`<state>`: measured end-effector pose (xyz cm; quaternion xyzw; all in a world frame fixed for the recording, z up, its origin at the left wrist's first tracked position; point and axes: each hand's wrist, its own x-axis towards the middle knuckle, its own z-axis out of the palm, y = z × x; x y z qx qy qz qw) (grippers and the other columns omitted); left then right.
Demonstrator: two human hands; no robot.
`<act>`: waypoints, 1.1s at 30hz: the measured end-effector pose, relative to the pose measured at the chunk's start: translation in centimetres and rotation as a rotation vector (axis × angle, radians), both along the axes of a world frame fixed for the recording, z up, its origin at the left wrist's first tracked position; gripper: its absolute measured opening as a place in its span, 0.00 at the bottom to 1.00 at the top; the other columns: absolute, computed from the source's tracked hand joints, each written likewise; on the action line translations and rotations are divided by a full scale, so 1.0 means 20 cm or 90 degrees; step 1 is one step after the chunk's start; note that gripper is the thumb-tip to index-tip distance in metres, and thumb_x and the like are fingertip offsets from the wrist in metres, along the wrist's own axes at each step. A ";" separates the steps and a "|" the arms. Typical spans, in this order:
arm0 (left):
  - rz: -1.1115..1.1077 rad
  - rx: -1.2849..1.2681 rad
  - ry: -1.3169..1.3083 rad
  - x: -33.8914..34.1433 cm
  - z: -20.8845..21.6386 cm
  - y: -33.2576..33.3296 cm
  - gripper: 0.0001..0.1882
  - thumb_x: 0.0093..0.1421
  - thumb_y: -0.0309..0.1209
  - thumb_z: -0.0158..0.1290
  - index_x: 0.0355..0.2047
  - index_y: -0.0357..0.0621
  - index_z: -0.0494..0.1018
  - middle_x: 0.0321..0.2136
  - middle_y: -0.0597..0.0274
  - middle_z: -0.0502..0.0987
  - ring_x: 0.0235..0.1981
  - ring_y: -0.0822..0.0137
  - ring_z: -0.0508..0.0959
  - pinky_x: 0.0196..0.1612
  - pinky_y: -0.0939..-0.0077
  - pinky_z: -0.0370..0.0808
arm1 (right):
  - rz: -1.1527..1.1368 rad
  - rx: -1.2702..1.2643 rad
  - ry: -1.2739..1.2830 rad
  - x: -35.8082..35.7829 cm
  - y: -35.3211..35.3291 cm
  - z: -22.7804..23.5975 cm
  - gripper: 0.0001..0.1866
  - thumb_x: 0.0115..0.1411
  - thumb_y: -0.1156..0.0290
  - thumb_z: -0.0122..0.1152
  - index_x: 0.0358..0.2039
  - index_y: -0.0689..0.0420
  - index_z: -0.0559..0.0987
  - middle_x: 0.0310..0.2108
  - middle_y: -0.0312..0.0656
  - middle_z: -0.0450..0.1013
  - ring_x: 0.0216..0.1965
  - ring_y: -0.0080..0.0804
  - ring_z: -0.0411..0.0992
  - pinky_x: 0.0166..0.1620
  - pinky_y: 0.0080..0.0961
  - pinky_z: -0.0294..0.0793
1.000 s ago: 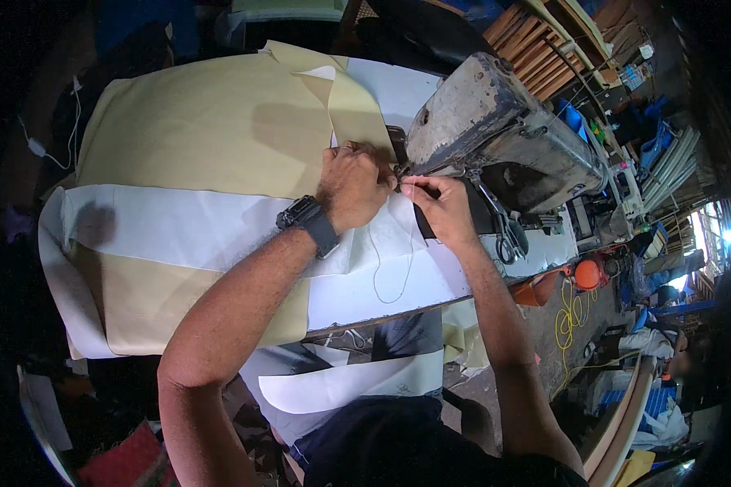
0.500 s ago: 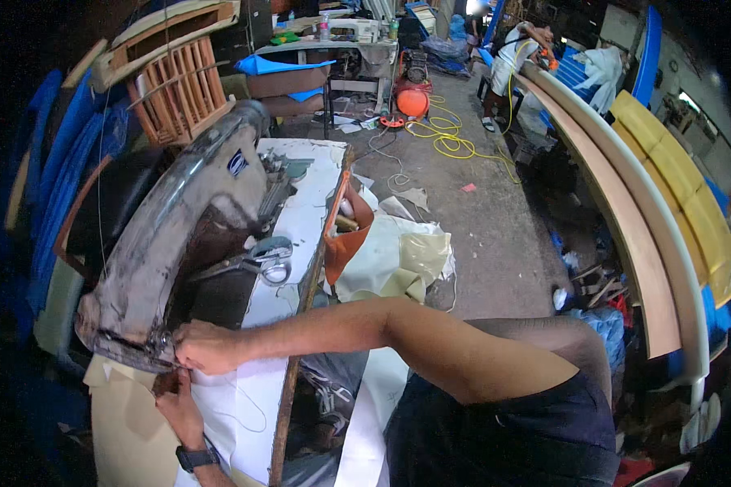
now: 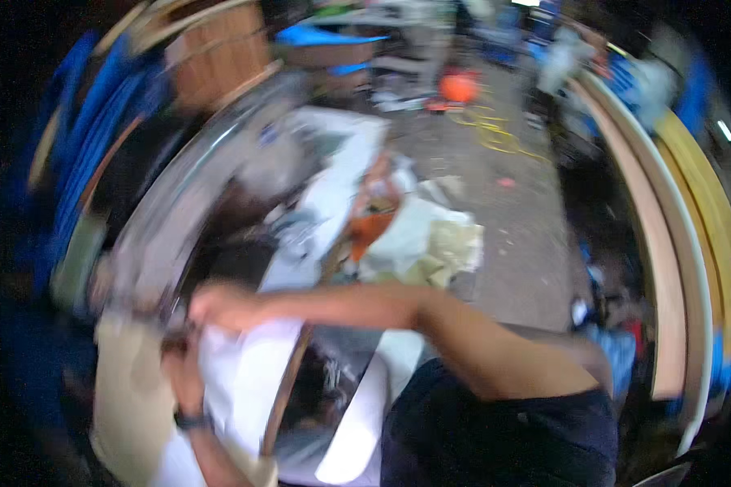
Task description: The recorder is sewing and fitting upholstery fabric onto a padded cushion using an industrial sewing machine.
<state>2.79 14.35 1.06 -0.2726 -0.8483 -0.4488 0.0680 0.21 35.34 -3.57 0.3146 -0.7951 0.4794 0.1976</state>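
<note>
- Heavily motion-blurred view; fine detail lost throughout.
- Right hand (image 3: pixel 215 307) at the lower end of the grey sewing machine (image 3: pixel 179 235), forearm crossing the picture from the lower right; grip seemingly pinched shut, though on what cannot be told through the blur.
- Left hand (image 3: pixel 183 369) just below the right one, dark wristwatch (image 3: pixel 193 420) on the wrist, forearm coming up from the lower edge; fingers resting on or holding the white fabric (image 3: pixel 240 381), grip state impossible to tell.
- White fabric spread on the worktop (image 3: pixel 288 390) beneath both hands, running from the machine down toward the lower edge; beige fabric (image 3: pixel 126 381) lying alongside on its left, touching it.
- Orange-red object (image 3: pixel 374 219) on the worktop's far part, beyond the hands, shape unclear.
- Crumpled pale fabric scraps (image 3: pixel 434 243) on the concrete floor (image 3: pixel 512 219) just right of the worktop.
- Orange round object (image 3: pixel 459 87) with a yellow cord (image 3: pixel 495 134) lying on the floor farther off.
- Long curved boards (image 3: pixel 674 268), tan and white, along the right side.
- Wooden slatted frame (image 3: pixel 219 49) at upper left, behind the machine.
</note>
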 end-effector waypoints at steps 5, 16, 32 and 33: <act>0.088 -0.122 0.027 -0.04 0.00 0.10 0.15 0.62 0.38 0.60 0.37 0.36 0.82 0.35 0.45 0.83 0.36 0.48 0.82 0.44 0.59 0.77 | 0.274 -0.333 -0.464 0.54 0.44 0.39 0.07 0.66 0.70 0.57 0.40 0.60 0.78 0.41 0.44 0.79 0.38 0.28 0.76 0.44 0.28 0.76; 0.047 -0.101 -0.080 0.07 0.17 -0.10 0.09 0.60 0.29 0.60 0.37 0.35 0.82 0.35 0.46 0.84 0.35 0.58 0.84 0.44 0.66 0.78 | 0.426 0.116 -0.422 1.29 0.50 0.45 0.03 0.69 0.73 0.54 0.39 0.56 0.71 0.34 0.41 0.71 0.35 0.30 0.75 0.39 0.31 0.77; 0.091 -0.340 0.200 0.45 0.04 0.31 0.13 0.60 0.21 0.52 0.43 0.40 0.81 0.52 0.46 0.78 0.52 0.48 0.79 0.56 0.61 0.77 | 0.471 0.130 -0.231 1.41 0.72 0.44 0.13 0.68 0.67 0.58 0.50 0.58 0.73 0.48 0.45 0.73 0.47 0.40 0.77 0.47 0.36 0.82; 0.095 -0.360 0.207 0.45 -0.02 0.26 0.13 0.60 0.20 0.51 0.44 0.38 0.81 0.52 0.46 0.79 0.53 0.47 0.79 0.57 0.60 0.76 | 0.435 0.097 -0.251 1.35 0.77 0.50 0.14 0.68 0.65 0.60 0.49 0.58 0.74 0.50 0.46 0.73 0.49 0.42 0.77 0.48 0.37 0.81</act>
